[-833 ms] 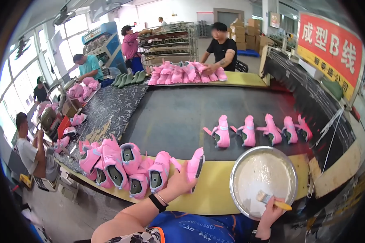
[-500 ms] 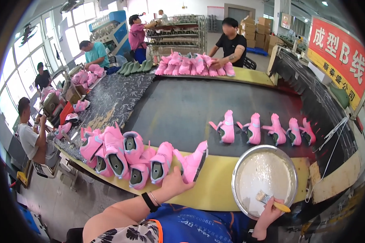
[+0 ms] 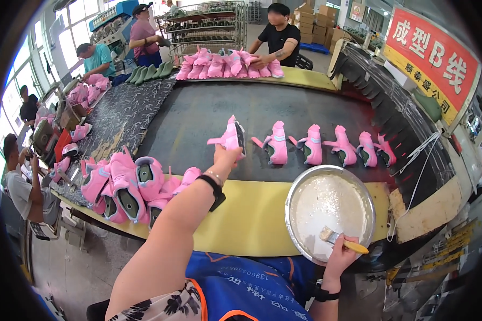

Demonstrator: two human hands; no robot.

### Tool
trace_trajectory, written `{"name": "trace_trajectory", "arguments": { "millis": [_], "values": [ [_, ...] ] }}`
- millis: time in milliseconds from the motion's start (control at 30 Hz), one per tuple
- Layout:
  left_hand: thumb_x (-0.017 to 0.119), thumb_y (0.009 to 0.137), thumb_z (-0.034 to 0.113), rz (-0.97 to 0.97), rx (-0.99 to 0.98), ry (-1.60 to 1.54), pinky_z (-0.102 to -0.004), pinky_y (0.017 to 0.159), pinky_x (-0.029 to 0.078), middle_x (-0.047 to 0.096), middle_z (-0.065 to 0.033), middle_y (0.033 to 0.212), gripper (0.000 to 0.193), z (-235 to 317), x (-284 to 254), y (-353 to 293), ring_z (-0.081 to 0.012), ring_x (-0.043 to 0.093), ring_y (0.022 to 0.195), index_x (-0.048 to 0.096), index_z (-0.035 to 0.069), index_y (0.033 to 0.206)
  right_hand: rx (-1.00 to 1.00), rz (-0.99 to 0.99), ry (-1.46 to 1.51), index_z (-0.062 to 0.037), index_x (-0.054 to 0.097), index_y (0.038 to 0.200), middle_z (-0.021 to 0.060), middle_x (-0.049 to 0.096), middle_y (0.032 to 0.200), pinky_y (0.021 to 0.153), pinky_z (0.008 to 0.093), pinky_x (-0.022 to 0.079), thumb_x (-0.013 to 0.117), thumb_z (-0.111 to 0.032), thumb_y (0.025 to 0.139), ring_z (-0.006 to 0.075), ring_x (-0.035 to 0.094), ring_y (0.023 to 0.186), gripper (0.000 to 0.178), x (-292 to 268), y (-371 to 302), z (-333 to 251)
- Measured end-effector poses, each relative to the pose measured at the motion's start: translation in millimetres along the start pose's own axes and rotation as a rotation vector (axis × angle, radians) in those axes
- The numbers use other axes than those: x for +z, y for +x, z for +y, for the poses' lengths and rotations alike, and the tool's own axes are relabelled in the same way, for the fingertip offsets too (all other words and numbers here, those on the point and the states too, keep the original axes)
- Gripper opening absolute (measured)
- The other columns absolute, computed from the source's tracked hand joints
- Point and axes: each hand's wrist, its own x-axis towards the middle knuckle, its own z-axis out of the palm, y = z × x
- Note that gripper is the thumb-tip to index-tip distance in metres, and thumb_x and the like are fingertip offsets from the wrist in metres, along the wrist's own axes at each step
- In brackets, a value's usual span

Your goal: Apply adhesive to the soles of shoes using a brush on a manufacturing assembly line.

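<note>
My left hand (image 3: 227,157) is stretched out over the dark belt (image 3: 193,125), closed round a pink shoe (image 3: 231,134) with its toe pointing away and its dark underside turned to the right. Right of it, several pink shoes (image 3: 277,147) stand in a row on the belt. In my right hand (image 3: 341,257) is a paintbrush (image 3: 355,246) with a yellow handle. Its bristles lie low over the whitish paste in a round metal basin (image 3: 289,214); whether they touch the paste I cannot tell. A heap of pink shoes (image 3: 124,190) lies at the near left.
The basin stands on a yellow board (image 3: 241,224) along the near edge. Across the belt a co-worker (image 3: 278,43) handles a row of pink shoes (image 3: 217,65). Green shoe lasts (image 3: 150,73) lie at the far left. A red and yellow sign (image 3: 431,59) and white cords (image 3: 420,152) are at the right.
My left hand has carried the pink shoe from beside the heap forward over the belt, left of the row. My right hand still has the brush over the basin. The whole view has shifted.
</note>
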Motion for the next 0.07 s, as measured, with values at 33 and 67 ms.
{"name": "trace_trajectory", "arguments": {
  "millis": [33, 67],
  "values": [
    [0.084, 0.078, 0.030, 0.092, 0.021, 0.188, -0.0435, 0.061, 0.058, 0.066, -0.0148, 0.111, 0.064, 0, 3, 14, -0.0291, 0.070, 0.085, 0.049, 0.003, 0.124, 0.035, 0.007, 0.064, 0.0018, 0.053, 0.093, 0.0065, 0.056, 0.088, 0.075, 0.0268, 0.048, 0.064, -0.003, 0.096, 0.0122, 0.055, 0.082, 0.013, 0, 0, -2],
    [0.082, 0.081, 0.032, 0.110, 0.029, 0.238, -0.0513, 0.068, 0.058, 0.065, -0.0178, 0.114, 0.061, -4, 3, 25, -0.0334, 0.069, 0.087, 0.049, 0.006, 0.126, 0.023, 0.007, 0.019, 0.0018, 0.053, 0.093, 0.0065, 0.056, 0.088, 0.075, 0.0268, 0.048, 0.064, -0.003, 0.096, 0.0122, 0.055, 0.082, 0.013, 0, 2, -4]
  ]
}}
